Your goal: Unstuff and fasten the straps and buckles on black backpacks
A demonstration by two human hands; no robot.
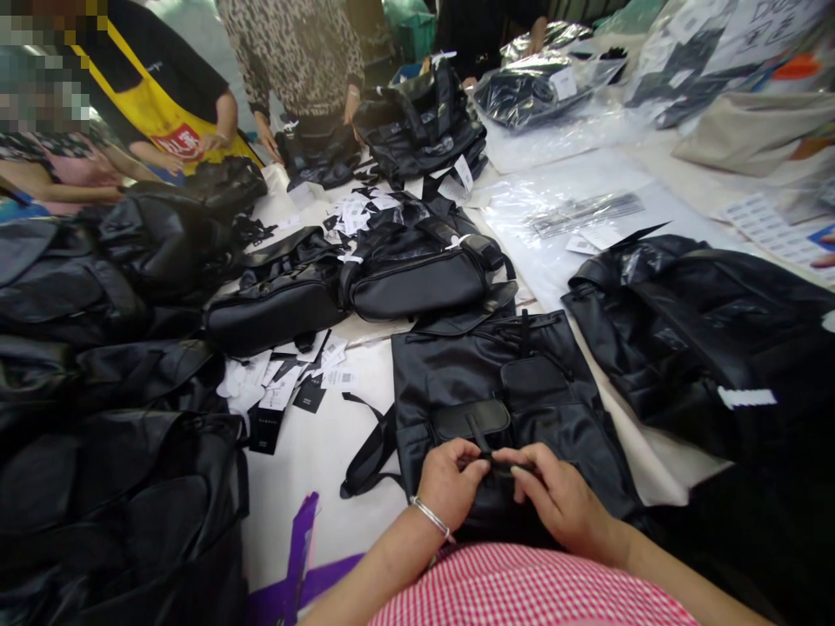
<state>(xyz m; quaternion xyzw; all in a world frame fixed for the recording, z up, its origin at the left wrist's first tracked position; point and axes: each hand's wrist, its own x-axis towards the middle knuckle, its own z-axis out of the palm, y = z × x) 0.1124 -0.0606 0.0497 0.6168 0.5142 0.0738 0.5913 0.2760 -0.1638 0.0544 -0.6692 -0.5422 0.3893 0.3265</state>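
A black backpack lies flat on the white table right in front of me, its front pocket flap facing up. My left hand, with a silver bracelet on the wrist, pinches a thin black strap that hangs from the pocket flap. My right hand pinches the same strap from the other side. Both hands meet at the bag's lower middle, fingers closed on the strap.
Black bags are piled at the left, in the middle and at the right. Loose paper tags lie scattered on the table. Plastic-wrapped bags sit at the back right. Other people stand at the far edge handling bags.
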